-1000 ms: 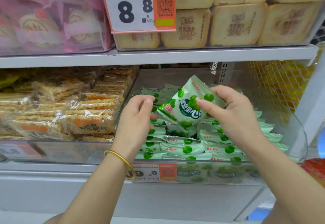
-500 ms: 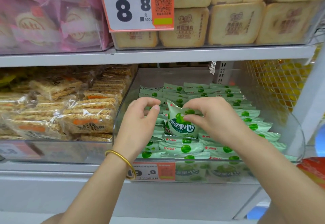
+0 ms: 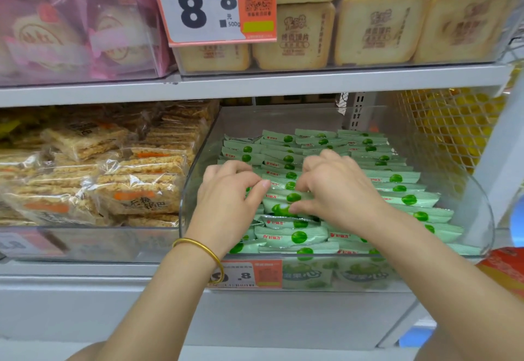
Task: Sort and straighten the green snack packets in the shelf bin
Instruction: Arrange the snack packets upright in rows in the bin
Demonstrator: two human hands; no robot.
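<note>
While your right hand [image 3: 337, 190] pinches the packet [image 3: 283, 204] by one end at the middle of the bin [image 3: 465, 179] and your left hand [image 3: 226, 199] curls at the other end (grip unclear), seat it flat, square with the rows [image 3: 326, 145] toward the bin's back, then let go.

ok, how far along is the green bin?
Done: back and right rows of green packets sit in neat overlapped lines. In hand: right hand pinches one packet into the middle row, left hand alongside. Left: front packets look uneven.
</note>
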